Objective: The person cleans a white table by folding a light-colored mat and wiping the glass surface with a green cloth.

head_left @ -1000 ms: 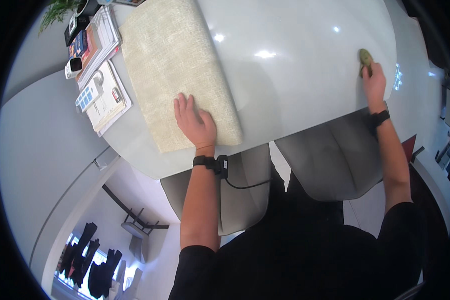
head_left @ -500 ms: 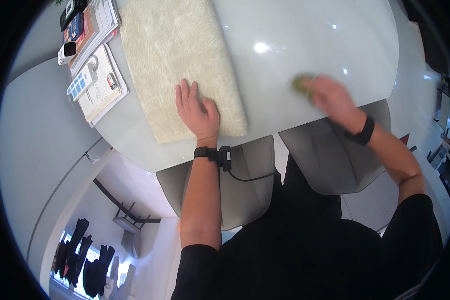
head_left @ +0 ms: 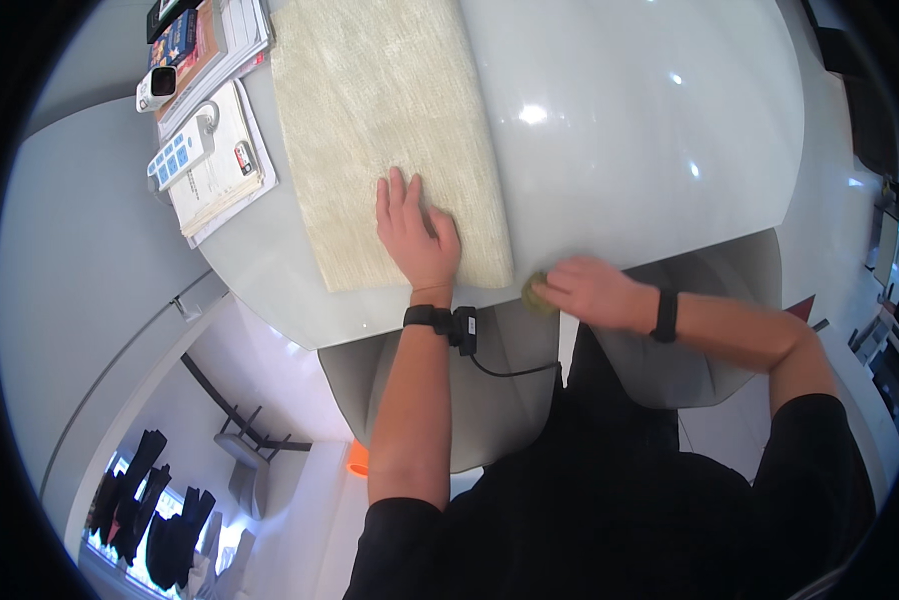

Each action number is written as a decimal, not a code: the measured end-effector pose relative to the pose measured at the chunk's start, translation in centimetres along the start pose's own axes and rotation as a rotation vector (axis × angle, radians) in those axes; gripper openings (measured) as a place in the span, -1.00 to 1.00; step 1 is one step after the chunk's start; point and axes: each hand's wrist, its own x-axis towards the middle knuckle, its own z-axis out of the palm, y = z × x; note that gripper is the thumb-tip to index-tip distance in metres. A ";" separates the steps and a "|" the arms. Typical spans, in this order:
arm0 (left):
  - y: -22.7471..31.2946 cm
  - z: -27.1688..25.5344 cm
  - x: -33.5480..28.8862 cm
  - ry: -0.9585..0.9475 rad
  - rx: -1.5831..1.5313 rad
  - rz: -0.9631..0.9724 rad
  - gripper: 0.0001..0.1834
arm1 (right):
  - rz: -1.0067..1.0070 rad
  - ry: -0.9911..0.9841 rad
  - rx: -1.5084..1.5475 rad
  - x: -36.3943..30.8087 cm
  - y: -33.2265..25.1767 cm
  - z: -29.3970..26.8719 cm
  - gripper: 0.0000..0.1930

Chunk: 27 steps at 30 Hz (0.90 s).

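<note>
The left hand (head_left: 417, 242) lies flat, gripping nothing, on the folded cream cloth (head_left: 385, 100), while just right of that cloth's near corner the right hand (head_left: 600, 293) pinches a green rag (head_left: 536, 292), which could slip over the desk's (head_left: 650, 180) edge if its grip loosened.

Glossy white tabletop (head_left: 640, 130), smooth and reflective; folded cream rectangular cloth (head_left: 390, 110), matt and coarsely textured; small green pad (head_left: 536, 291), its texture blurred; white oblong plastic power strip (head_left: 182, 157), smooth; white paper booklet (head_left: 216, 187); grey curved chair (head_left: 498, 415), matt and leather-like.
</note>
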 end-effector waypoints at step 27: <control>0.5 -0.2 0.1 0.001 0.012 -0.057 -0.43 | -0.110 -0.171 -0.162 2.0 6.2 -5.7 -0.48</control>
